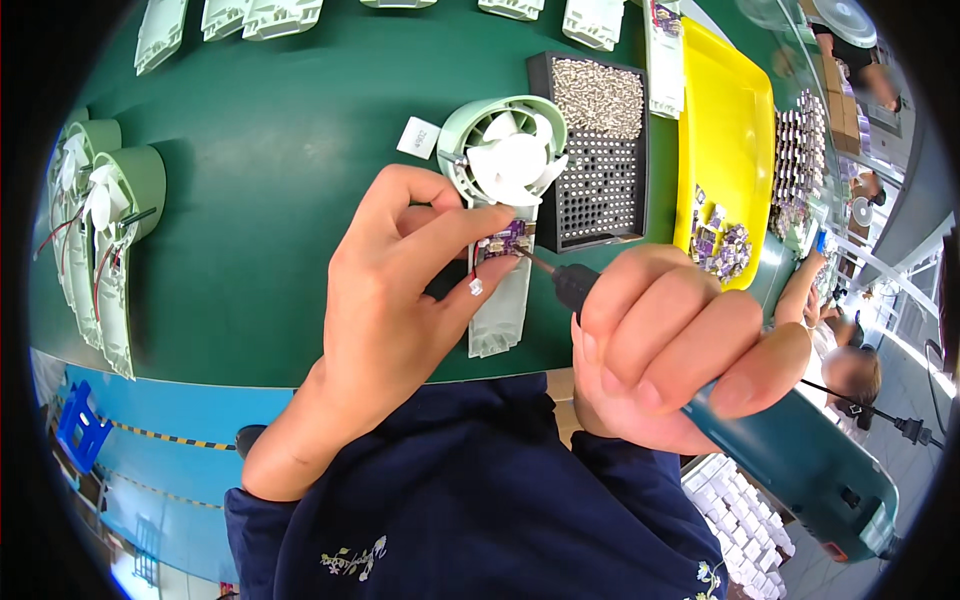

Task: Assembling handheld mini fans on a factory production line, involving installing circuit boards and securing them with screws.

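Note:
A pale green handheld-fan housing half (pixel 497 325) lies on the green table in front of me, its round head with white blades (pixel 512 162) pointing away. In its handle part sits a small purple circuit board (pixel 508 238). My left hand (pixel 378 285) holds the board there, index finger and thumb pressed at its two ends. A white connector (pixel 476 286) on thin wires hangs beside the thumb. My right hand (pixel 680 340) is wrapped around a dark teal electric screwdriver (pixel 800 465). The screwdriver's thin bit reaches the board's right edge; whether a screw is under it I cannot tell.
A black tray (pixel 541 150) of small metal screws stands right of the fan, then a yellow bin (pixel 725 130) with purple boards. More fan housings (pixel 145 200) lie at the left, and several shells (pixel 285 15) along the far side. A white label (pixel 418 138) lies near the fan. Co-workers sit at the right.

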The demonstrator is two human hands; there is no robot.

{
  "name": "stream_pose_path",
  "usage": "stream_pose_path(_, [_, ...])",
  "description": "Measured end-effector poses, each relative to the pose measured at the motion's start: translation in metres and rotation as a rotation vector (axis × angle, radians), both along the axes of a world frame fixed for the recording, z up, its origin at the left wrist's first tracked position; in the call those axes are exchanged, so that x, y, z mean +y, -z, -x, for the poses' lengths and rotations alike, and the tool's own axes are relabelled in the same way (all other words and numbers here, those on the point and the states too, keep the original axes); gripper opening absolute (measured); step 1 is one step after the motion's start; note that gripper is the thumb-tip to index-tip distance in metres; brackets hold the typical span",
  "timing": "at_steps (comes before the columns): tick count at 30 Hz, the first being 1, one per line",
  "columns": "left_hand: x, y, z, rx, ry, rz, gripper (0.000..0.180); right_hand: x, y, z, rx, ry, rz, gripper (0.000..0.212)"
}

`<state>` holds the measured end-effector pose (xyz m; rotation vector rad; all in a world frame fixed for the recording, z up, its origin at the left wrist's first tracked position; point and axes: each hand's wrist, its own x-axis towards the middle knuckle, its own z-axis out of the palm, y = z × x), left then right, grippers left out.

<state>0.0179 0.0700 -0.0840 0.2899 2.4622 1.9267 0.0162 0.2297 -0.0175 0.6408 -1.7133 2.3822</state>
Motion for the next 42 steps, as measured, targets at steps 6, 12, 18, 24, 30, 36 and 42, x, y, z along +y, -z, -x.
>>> stream_pose_path(6, [-0.003, 0.001, 0.0, -0.059, 0.023, -0.004, 0.033, -0.007, 0.003, 0.005, -0.024, 0.003, -0.014, 0.037])
stream_pose_path(12, [-0.004, -0.006, 0.0, -0.061, 0.017, -0.039, 0.032, -0.018, 0.014, 0.001, 0.167, 0.109, 0.019, 0.039])
stream_pose_path(18, [-0.004, -0.006, -0.003, -0.078, 0.04, -0.014, 0.03, -0.002, 0.015, -0.001, 0.056, 0.104, 0.238, 0.042])
stream_pose_path(24, [-0.003, -0.018, -0.003, -0.18, 0.046, -0.012, 0.029, 0.038, -0.009, -0.015, 0.107, 0.207, 0.596, 0.051])
stream_pose_path(30, [-0.012, -0.025, -0.012, -0.305, -0.017, -0.282, 0.025, 0.048, 0.028, -0.041, -0.037, 0.316, 0.658, 0.044])
stream_pose_path(36, [-0.065, -0.055, 0.002, -0.248, -0.055, -0.213, 0.029, 0.062, 0.043, -0.047, -0.06, 0.354, 0.599, 0.052])
stream_pose_path(42, [-0.139, -0.101, 0.073, -0.109, -0.327, -0.149, 0.029, 0.06, 0.061, -0.039, -0.144, 0.392, 0.607, 0.058])
